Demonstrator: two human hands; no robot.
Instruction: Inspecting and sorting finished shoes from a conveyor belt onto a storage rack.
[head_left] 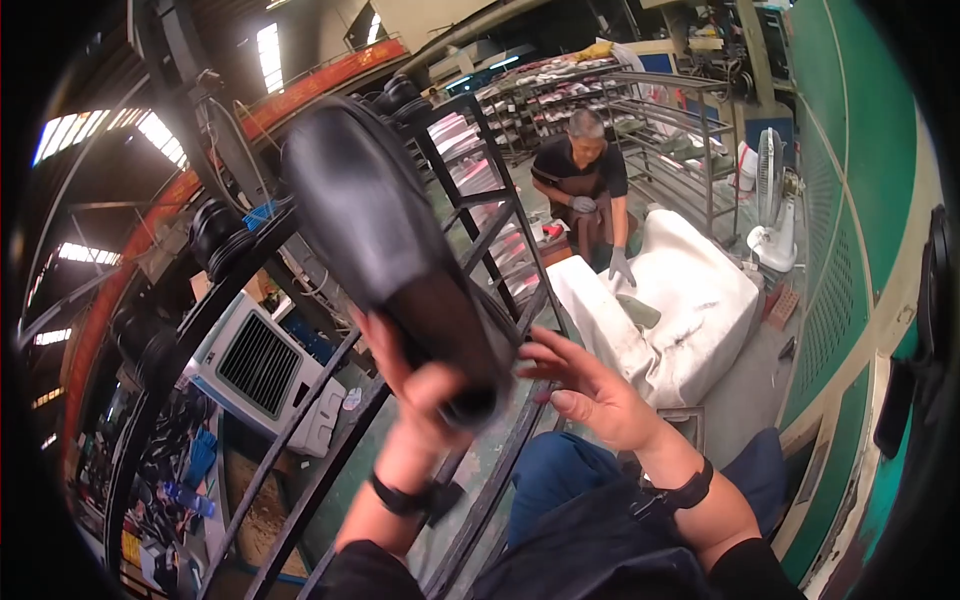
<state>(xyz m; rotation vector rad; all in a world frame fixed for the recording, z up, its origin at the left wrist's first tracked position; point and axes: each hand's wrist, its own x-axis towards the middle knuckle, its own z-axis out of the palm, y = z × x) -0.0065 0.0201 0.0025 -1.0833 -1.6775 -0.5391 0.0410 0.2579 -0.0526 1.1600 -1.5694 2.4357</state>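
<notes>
Taking the centre of our view as the clock's hub, we had a green wall (835, 180) at 2 to 3 o'clock, and a black metal rack (318, 490) ran along our left side from 7 to 12 o'clock. A block draped in white cloth (700, 310) stood at 3 o'clock; a co-worker (585, 165) bent over it at 1 o'clock, one gloved hand resting on the drape. A white air cooler (262, 365) stood beyond the rack bars at 8 to 9 o'clock. We held a glossy black shoe (370, 210) at 10 o'clock, raised in front of the rack, its long axis running from toe at 11 to heel at 5 o'clock. Our left hand (430, 400) was the nearer one: its fingers grasped the heel end, partly hidden by the shoe. Our right hand (600, 395) was released, fingers spread and slightly curled, with the bulk of the shoe lying toward 10 to 11 o'clock from its fingertips. These sat just beside the heel; we could not tell whether they touched it. We wore a dark band on each wrist.
</notes>
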